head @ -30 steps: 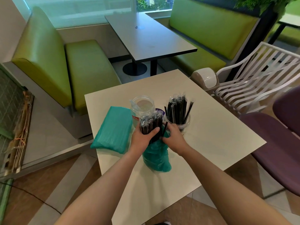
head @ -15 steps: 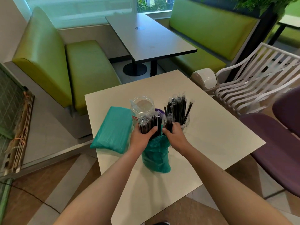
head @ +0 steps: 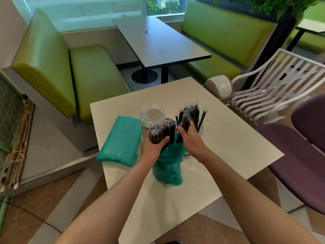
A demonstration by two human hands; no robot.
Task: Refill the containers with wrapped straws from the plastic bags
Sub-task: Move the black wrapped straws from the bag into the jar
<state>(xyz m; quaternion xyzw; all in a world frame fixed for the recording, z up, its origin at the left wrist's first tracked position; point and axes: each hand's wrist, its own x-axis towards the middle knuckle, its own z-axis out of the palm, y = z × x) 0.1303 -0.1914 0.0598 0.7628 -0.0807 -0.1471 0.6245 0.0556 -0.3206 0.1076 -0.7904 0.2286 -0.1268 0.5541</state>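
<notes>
An open teal plastic bag (head: 168,166) stands on the white table (head: 228,155), with a bundle of wrapped black straws (head: 161,132) sticking out of its top. My left hand (head: 153,147) grips that bundle at the bag's mouth. My right hand (head: 189,136) holds a few wrapped straws (head: 182,127) lifted beside the right clear container (head: 200,127), which stands full of black straws (head: 193,113). Behind the bag, a second clear jar (head: 152,114) looks empty. A full, closed teal bag (head: 121,140) lies flat to the left.
A white slatted chair (head: 274,92) and a small swing-lid bin (head: 219,85) stand at the table's far right corner. Purple chairs (head: 302,155) are on the right. Green benches (head: 79,71) and a dark table (head: 158,41) lie beyond.
My right hand has risen from the bag's mouth with a few straws and moved up toward the filled container. My left hand keeps its hold on the bundle.
</notes>
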